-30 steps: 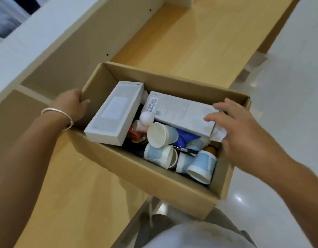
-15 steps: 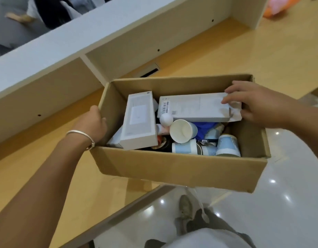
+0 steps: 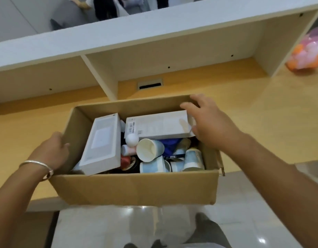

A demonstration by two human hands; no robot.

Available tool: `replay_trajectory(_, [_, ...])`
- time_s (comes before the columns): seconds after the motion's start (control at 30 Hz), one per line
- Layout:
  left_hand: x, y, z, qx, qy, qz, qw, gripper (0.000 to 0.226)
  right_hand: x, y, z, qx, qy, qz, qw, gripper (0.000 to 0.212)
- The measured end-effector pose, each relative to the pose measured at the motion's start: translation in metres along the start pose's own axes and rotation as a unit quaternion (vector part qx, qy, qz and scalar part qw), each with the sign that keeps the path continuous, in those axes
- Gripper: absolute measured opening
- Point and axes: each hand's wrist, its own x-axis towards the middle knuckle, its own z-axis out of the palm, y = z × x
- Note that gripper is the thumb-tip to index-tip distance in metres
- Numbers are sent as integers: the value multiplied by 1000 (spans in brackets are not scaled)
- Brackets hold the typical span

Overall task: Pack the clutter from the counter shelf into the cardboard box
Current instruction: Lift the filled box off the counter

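An open cardboard box (image 3: 136,188) hangs partly over the front edge of the wooden counter shelf (image 3: 253,126). Inside lie a white flat box (image 3: 102,144) on the left, a second white box with a barcode (image 3: 160,125) at the back, a white ball (image 3: 131,139), several pale blue paper cups (image 3: 149,150) and small jars. My left hand (image 3: 52,151), with a silver bangle on the wrist, grips the box's left wall. My right hand (image 3: 208,122) rests at the box's far right corner, fingers spread, touching the barcode box's end.
A white counter top with cubby dividers (image 3: 101,76) rises behind the box. A cable slot (image 3: 150,85) is set in the shelf. A bag of pink and orange balls (image 3: 308,51) lies at the far right. Glossy floor and my shoes (image 3: 204,219) show below.
The view has swung so the box now faces the cubbies squarely. My right hand slid along the barcode box to the far right corner. The left hand kept its hold.
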Motion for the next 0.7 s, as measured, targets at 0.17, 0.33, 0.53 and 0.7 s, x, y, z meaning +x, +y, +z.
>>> replay_trajectory(0.17, [-59, 36, 11, -30, -8, -66, 997, 15, -10, 28, 2, -2, -62, 79, 995, 99])
replay_trajectory(0.33, [-108, 73, 19, -50, 10, -102, 994, 17, -13, 68, -10, -60, -83, 37, 994, 95])
replay_trajectory(0.53, [-158, 99, 30, -62, 42, -121, 990, 20, -39, 103, -24, -127, -115, 2, 985, 99])
replay_trajectory(0.7, [-206, 120, 40, -75, 52, -115, 989, 19, -73, 128, -36, -98, -89, -5, 991, 88])
